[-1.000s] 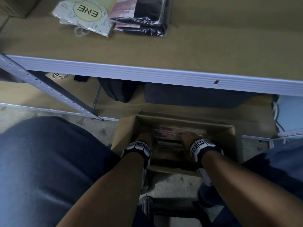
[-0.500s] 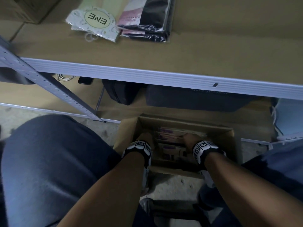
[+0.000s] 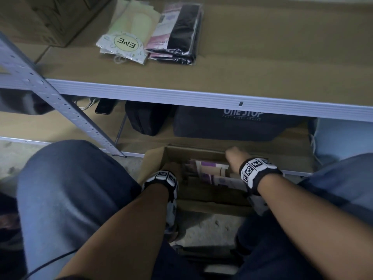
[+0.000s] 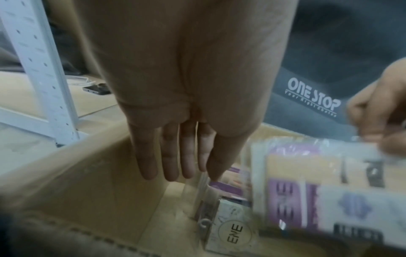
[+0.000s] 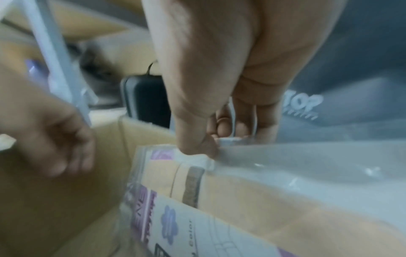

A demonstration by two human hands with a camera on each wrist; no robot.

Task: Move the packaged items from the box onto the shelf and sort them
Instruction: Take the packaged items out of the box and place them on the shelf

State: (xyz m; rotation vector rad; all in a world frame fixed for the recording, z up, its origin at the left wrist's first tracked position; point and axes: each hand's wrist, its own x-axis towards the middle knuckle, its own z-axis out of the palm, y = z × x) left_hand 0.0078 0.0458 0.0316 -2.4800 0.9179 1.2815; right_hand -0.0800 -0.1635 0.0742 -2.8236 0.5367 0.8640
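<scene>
My right hand (image 5: 222, 111) pinches the top edge of a packet (image 5: 219, 187) at the box (image 3: 201, 152) in the lower middle, left hand (image 4: 186, 147) flat and empty, so I should lift straight, clearing the rim.

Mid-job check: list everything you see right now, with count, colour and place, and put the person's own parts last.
cardboard box: one, brown, on the floor below the shelf
purple-and-tan packet: one, clear wrap, being lifted from the box
packets left in box: several, purple and cream, count unclear
ENE packet: one, pale yellow and white, on the shelf
black packet: at least one, black and pink, beside the ENE packet
shelf: one, tan board, grey-white rail
ONE STOP bag: one, dark, lower shelf
black pouch: one, left of that bag
left hand: fingers straight, inside the box
right hand: pinches the packet's top edge
</scene>
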